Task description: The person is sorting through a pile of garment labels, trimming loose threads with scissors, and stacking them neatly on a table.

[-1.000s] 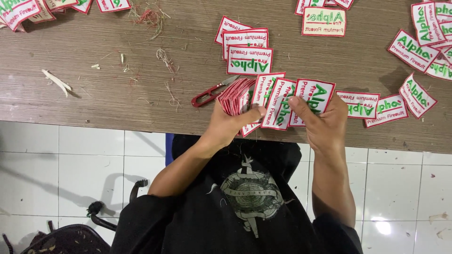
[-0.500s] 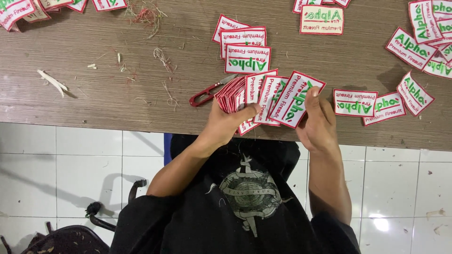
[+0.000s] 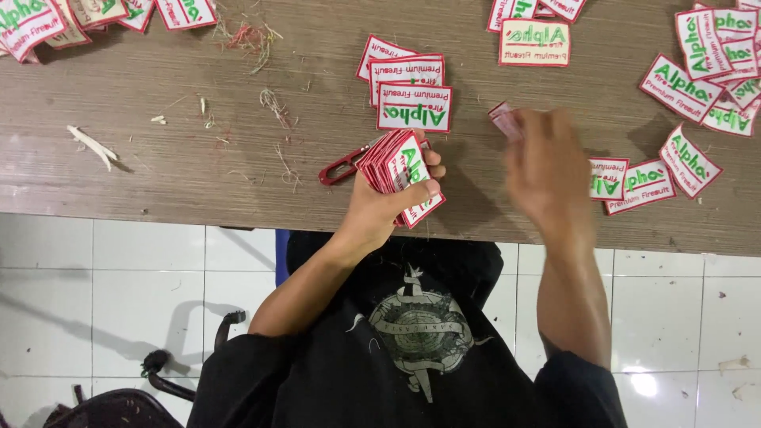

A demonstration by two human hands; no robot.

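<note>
Red-edged white embroidered patches sit fanned in the left hand; the blurred right hand, frame centre-right, pinches one patch nearer the small pile.

Left hand is gripping a fat stack of patches, white rectangles with red borders and green and red lettering, fanned a bit, thumb across the top one. Right hand is blurry, lifted over the wooden table, pinching a single patch at its fingertips. Red-handled scissors lie just beside the stack, partly hidden by it. A small pile of patches sits beyond the stack, more are scattered off right, and thread scraps litter the top.
</note>
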